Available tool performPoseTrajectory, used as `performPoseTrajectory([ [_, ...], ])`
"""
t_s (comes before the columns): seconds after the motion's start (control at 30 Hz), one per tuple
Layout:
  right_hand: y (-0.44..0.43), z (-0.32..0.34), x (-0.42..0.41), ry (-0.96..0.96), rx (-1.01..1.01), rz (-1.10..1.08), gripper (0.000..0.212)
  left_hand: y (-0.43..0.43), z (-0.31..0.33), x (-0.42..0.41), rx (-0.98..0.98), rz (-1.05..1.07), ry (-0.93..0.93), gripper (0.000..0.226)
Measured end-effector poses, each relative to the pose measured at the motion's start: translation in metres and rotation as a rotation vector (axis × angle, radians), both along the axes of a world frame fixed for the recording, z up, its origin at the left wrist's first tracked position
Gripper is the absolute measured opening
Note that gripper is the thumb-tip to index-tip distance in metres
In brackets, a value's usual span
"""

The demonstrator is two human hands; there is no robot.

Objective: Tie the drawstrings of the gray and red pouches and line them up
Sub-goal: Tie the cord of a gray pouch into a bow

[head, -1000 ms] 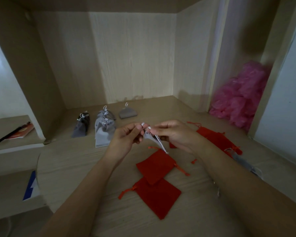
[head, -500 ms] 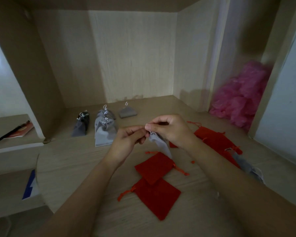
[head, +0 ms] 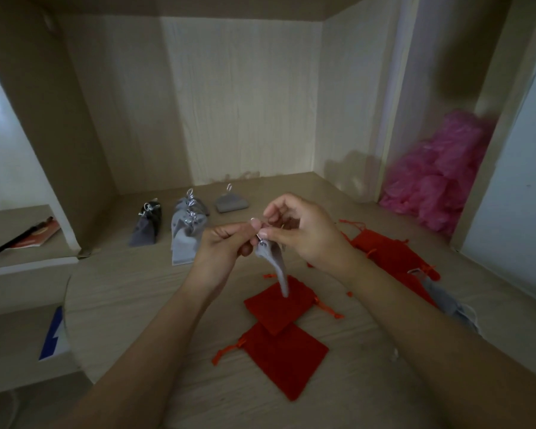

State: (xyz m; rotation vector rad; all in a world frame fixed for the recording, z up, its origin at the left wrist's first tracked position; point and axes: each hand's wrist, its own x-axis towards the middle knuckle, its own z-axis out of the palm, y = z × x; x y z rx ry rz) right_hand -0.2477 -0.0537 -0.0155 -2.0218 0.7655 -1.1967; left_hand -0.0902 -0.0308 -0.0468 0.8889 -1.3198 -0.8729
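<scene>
A pale wooden tabletop fills the alcove, and a crumpled pink plastic heap sits in its right corner. Near that heap lies a loose pile of red pouches, with an untied gray pouch at its near edge, partly behind the right forearm. Two flat red pouches overlap at the front centre, their strings loose. At the back left stand the tied gray pouches in a rough row, one of them darker. Above the flat red pair, the left hand and right hand meet fingertip to fingertip, both pinching the neck of a small gray pouch that hangs clear of the tabletop. Its silver drawstring shows between the fingertips.
</scene>
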Motion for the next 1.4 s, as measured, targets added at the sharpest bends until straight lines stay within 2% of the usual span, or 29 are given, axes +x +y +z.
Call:
performPoseTrajectory([
  [0.1, -0.002, -0.002, 0.002, 0.009, 0.049, 0.024, 0.022, 0.000, 0.000, 0.000, -0.033, 0.001, -0.001, 0.034],
  [0.2, -0.005, -0.004, 0.001, -0.009, 0.076, 0.032, 0.024, 0.001, 0.002, -0.004, -0.045, -0.006, -0.055, 0.022],
  [0.4, -0.005, -0.003, -0.001, -0.027, 0.159, 0.131, 0.023, 0.002, 0.002, -0.004, -0.075, -0.045, -0.147, 0.032],
  [0.63, -0.008, -0.004, 0.000, -0.025, 0.191, 0.100, 0.024, 0.002, 0.002, -0.009, -0.047, 0.023, -0.091, 0.017],
  [0.83, -0.004, -0.002, 0.000, -0.072, 0.246, 0.050, 0.019, 0.001, 0.001, 0.000, -0.060, 0.023, -0.091, 0.032],
  [0.97, -0.002, -0.002, -0.001, 0.009, 0.316, 0.048, 0.009, 0.001, 0.001, -0.004, -0.081, 0.089, -0.076, 0.024],
  [1.1, 0.004, -0.002, 0.002, 0.102, 0.218, -0.059, 0.002, 0.002, -0.001, -0.007, -0.109, 0.120, -0.078, 0.022],
  [1.23, 0.008, 0.004, 0.004, 0.211, 0.052, -0.166, 0.006, 0.002, 0.000, -0.005, -0.043, 0.041, -0.061, 0.025],
  [1.33, 0.009, 0.007, 0.003, 0.249, 0.047, -0.171, 0.008, 0.002, 0.004, 0.001, 0.001, -0.048, -0.074, 0.023],
  [1.4, 0.008, 0.007, 0.001, 0.309, 0.047, -0.186, 0.009, 0.004, 0.005, 0.004, -0.016, -0.046, -0.157, 0.018],
])
